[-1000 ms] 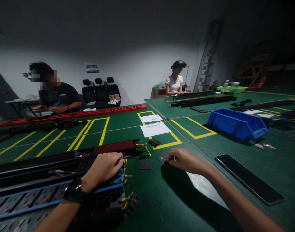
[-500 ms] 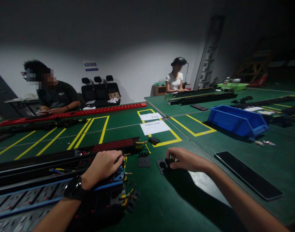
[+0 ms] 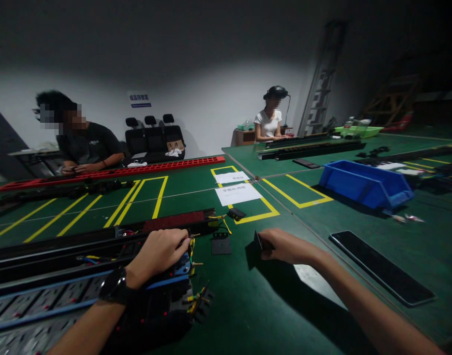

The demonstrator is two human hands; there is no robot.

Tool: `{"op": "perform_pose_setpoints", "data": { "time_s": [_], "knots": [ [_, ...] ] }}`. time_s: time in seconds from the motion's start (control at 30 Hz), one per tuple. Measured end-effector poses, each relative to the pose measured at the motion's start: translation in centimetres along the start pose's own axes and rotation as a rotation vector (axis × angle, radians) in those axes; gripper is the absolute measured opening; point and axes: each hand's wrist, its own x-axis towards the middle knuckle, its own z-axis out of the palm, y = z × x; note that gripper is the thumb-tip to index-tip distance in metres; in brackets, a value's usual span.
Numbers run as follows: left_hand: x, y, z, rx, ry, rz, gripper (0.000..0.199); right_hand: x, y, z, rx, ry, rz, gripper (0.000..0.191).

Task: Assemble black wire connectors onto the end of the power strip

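One thin black plate [image 3: 259, 240], nearly edge-on at five o'clock from mid-view, is pinched in your right hand [image 3: 284, 245], partly covered by it. At nine o'clock from there, your left hand [image 3: 159, 254] curls over a rail assembly [image 3: 68, 293], cut off leftward; its hidden grip cannot be told.

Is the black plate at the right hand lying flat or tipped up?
Tipped up: the black plate is held steeply by the right hand, showing only a narrow sliver.
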Motion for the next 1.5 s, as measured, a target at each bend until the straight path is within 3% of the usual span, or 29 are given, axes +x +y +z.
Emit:
{"op": "perform_pose_setpoints", "data": {
  "time_s": [0.27,0.4,0.5,0.73,1.17,1.5],
  "knots": [
    [-0.1,0.4,-0.2,-0.253,0.018,0.042,0.025,1.2,-4.5,4.4,0.024,0.111,-0.265,0.016],
    [-0.1,0.6,-0.6,-0.368,-0.036,0.074,0.021,1.5,-6.3,6.7,-0.128,0.163,-0.410,0.006],
    [-0.1,0.8,-0.9,-0.400,-0.099,0.096,0.022,1.4,-7.4,7.5,-0.208,0.156,-0.474,0.010],
    [-0.1,0.7,-1.0,-0.438,-0.166,0.126,0.019,1.0,-8.7,7.9,-0.235,0.106,-0.471,0.037],
    [-0.1,0.6,-0.9,-0.461,-0.205,0.142,0.016,1.3,-8.9,8.2,-0.278,0.030,-0.499,0.045],
    [-0.2,0.8,-1.3,-0.507,-0.228,0.133,0.016,1.8,-9.6,9.1,-0.254,0.041,-0.530,0.046]
  ]
}}
